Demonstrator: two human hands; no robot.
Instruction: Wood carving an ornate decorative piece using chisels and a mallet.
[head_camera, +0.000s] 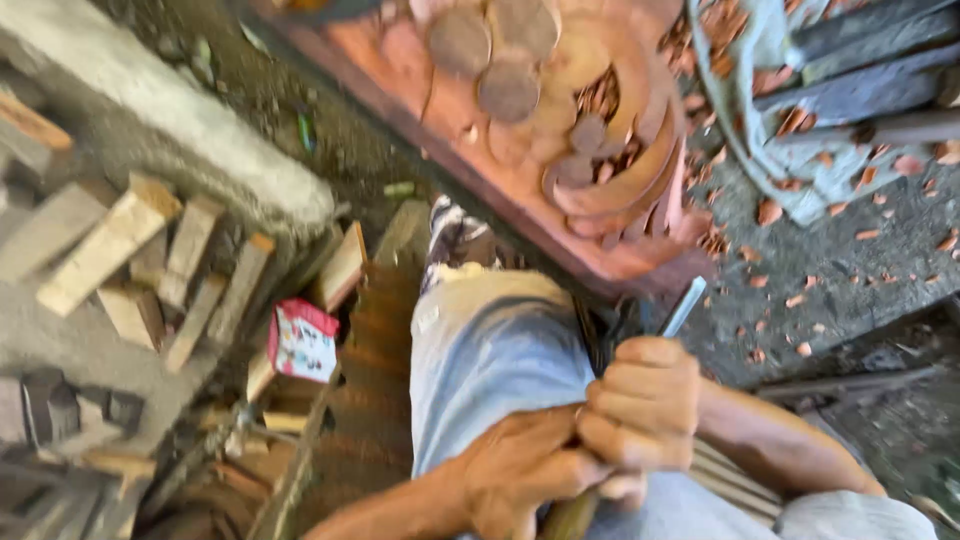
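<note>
Both my hands grip one long chisel (682, 307) with a metal blade and a wooden handle. My right hand (642, 402) is wrapped round the upper part of the handle. My left hand (520, 468) clasps the handle just below it, touching the right hand. The blade tip points up towards the lower edge of a reddish carved wooden panel (560, 150) with round and curved relief shapes. My leg in light blue jeans (485, 350) stretches out under the hands towards the panel.
Wood offcuts (150, 260) lie stacked at the left beside a concrete ledge (160, 110). A small red and white carton (302, 340) sits among them. Reddish wood chips (800, 260) litter the ground at right. A grey cloth (790, 150) lies at upper right.
</note>
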